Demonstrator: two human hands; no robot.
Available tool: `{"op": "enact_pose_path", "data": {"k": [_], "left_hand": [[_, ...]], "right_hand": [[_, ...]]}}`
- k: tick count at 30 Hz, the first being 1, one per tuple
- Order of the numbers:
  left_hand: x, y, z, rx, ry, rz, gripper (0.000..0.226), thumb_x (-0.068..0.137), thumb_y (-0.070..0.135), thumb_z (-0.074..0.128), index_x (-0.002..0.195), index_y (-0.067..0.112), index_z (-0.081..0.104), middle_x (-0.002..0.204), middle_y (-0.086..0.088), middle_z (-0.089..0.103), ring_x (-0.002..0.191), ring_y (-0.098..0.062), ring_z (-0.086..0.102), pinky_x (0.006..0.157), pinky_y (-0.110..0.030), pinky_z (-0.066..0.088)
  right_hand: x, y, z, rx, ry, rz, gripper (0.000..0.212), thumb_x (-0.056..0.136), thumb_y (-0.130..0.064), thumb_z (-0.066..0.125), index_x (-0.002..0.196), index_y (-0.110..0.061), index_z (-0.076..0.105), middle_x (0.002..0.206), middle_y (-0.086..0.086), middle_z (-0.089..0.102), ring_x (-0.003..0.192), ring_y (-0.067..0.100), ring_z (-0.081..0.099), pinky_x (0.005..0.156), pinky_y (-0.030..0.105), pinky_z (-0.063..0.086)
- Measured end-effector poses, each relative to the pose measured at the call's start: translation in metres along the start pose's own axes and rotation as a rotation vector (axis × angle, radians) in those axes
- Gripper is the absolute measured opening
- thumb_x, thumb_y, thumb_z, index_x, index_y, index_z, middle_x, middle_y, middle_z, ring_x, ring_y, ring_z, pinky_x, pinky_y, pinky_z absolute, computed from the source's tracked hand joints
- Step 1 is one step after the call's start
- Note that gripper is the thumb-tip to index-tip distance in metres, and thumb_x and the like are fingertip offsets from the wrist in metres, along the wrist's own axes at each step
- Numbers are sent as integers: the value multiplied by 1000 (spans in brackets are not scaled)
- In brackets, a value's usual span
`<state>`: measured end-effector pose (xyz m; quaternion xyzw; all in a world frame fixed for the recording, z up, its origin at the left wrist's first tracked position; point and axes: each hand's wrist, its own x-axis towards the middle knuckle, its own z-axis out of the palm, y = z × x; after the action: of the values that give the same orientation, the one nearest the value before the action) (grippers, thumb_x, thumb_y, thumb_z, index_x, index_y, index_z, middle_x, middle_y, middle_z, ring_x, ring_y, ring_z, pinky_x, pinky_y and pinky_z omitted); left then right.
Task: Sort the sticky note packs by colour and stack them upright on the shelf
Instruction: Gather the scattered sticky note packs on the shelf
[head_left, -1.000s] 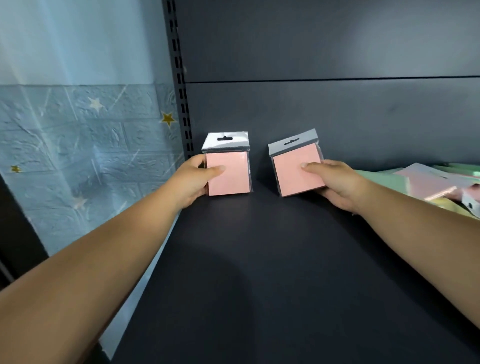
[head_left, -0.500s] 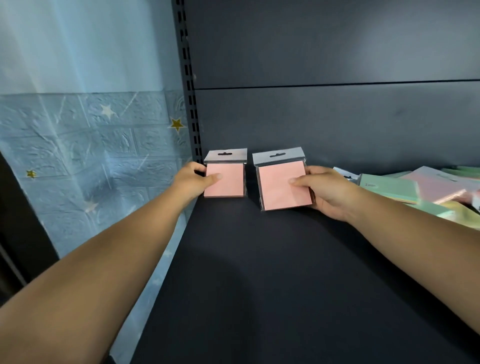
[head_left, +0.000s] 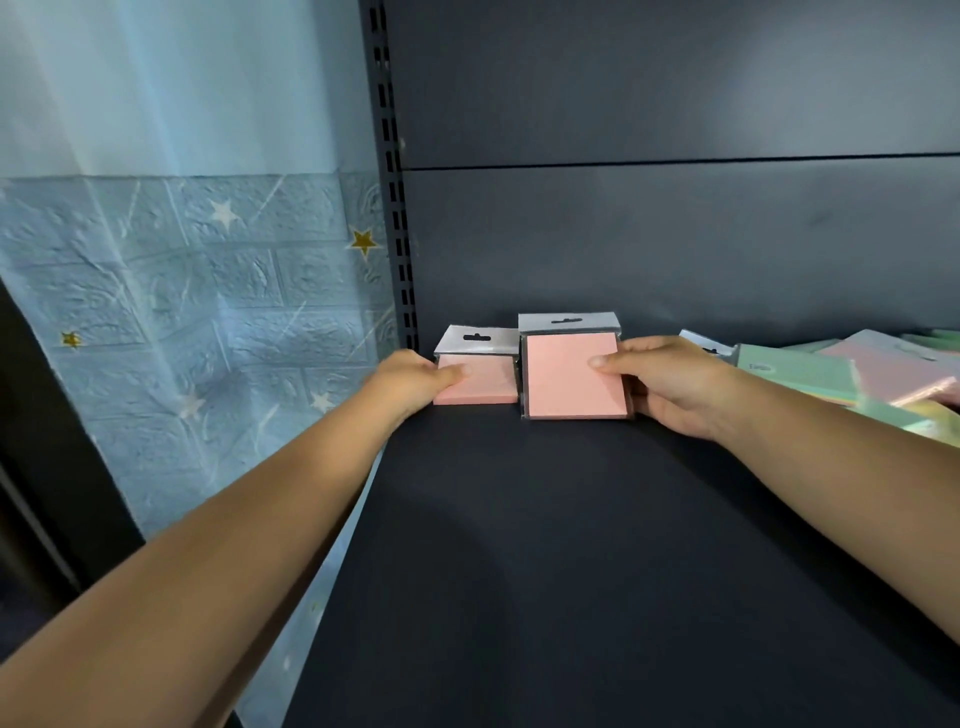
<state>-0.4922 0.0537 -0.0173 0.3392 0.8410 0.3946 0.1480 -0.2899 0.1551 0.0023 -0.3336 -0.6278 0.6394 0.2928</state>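
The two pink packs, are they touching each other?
Cannot tell. In the head view the right pink pack overlaps the left pink pack edge, hiding any gap.

I can't read any text here; the green pack (head_left: 795, 370), right of the two upright pink packs (head_left: 571, 374), carries a small mark, too blurred to make out.

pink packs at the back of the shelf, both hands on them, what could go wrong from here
1. Both pink packs stand on a thin bottom edge: the left pink pack, held by the left hand, and the right pink pack, pinched by the right hand. Letting go could tip either forward onto the shelf.
2. The right pack stands nearer than the left, so the row may end uneven.
3. The loose pile lies close to the right forearm and could be knocked.
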Motion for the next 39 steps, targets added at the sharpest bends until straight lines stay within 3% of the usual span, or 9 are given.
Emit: {"op": "enact_pose_path", "data": {"k": [3, 7, 10, 13, 15, 19, 23, 28, 39], "left_hand": [[0, 2, -1, 75, 58, -41, 59, 81, 49, 63, 119, 6, 50, 129, -11, 52, 123, -29, 47, 103, -38, 38], [-14, 2, -4, 48, 46, 29, 33, 95, 44, 41, 82, 16, 53, 117, -9, 57, 118, -28, 49, 99, -32, 35], [-30, -11, -12, -127, 14, 59, 42, 97, 45, 35, 107, 12, 59, 130, -8, 52, 121, -23, 46, 92, -29, 33], [-49, -28, -27, -181, 24, 97, 51, 95, 48, 35, 129, 14, 52, 136, -5, 50, 127, -21, 44, 104, -34, 31], [-63, -34, -40, -158, 54, 148, 49, 95, 49, 34, 125, 16, 54, 129, -2, 55, 122, -18, 47, 99, -33, 33], [-92, -29, -57, -33, 87, 291, 27, 95, 41, 42, 104, 21, 58, 107, 3, 60, 105, -14, 53, 85, -24, 33], [-106, -9, -65, 412, 239, 580, 36, 93, 35, 47, 123, 16, 54, 120, 0, 60, 115, -20, 51, 95, -29, 38], [-118, 31, -55, 834, 240, 853, 57, 91, 51, 25, 124, 15, 55, 126, -1, 57, 122, -22, 44, 98, -35, 37], [-164, 100, -6, 810, -12, 1054, 46, 98, 45, 26, 110, 18, 62, 112, -1, 59, 107, -22, 52, 89, -37, 45]], "right_hand": [[0, 1, 1, -54, 0, 1, 10, 87, 0, 59, 96, 0, 64, 84, 6, 66, 72, 14, 62, 58, 20, 56], [-1, 1, 6, -217, 19, -42, 23, 84, -8, 65, 106, -2, 63, 88, 5, 66, 71, 13, 61, 67, 21, 52], [-3, 0, 18, -454, -2, -111, 26, 83, -21, 68, 102, -4, 65, 89, 4, 64, 77, 16, 58, 69, 23, 47], [-4, 0, 38, -702, -19, -175, 41, 83, -36, 67, 107, -3, 65, 101, 9, 64, 94, 24, 58, 76, 29, 46], [-4, 1, 49, -839, -2, -183, 54, 84, -42, 63, 113, 4, 61, 111, 18, 63, 104, 30, 58, 90, 36, 45], [-13, -8, 54, -1079, 26, -159, 49, 91, -48, 48, 85, -1, 63, 82, 11, 58, 74, 22, 50, 63, 29, 35], [-36, -26, 35, -1360, 140, -247, 41, 92, -48, 46, 105, -13, 63, 112, 6, 62, 103, 25, 55, 82, 29, 43], [-75, -45, -2, -1599, 233, -344, 40, 92, -44, 47, 120, -18, 57, 126, 7, 53, 117, 28, 49, 97, 38, 43], [-175, -43, -106, -1562, 687, -102, 41, 90, -43, 51, 114, -12, 60, 115, 11, 63, 111, 32, 54, 92, 40, 47]]}}
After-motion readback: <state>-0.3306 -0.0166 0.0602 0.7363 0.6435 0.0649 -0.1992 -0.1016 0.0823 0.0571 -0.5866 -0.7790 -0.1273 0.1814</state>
